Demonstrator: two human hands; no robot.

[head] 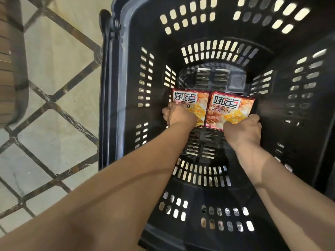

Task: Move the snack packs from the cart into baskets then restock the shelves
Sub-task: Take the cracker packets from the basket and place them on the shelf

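Centre frame, deep in the black basket (125, 98), our left hand (178, 117) grips the left snack pack (188, 100), our right hand (243, 130) the right snack pack (233, 107): edge to edge, faces up, likely so they lie flat and leave room for more.

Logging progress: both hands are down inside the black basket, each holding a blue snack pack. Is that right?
Red, not blue. The head view shows the left hand holding the left pack, the right hand the right pack, inside the black basket.
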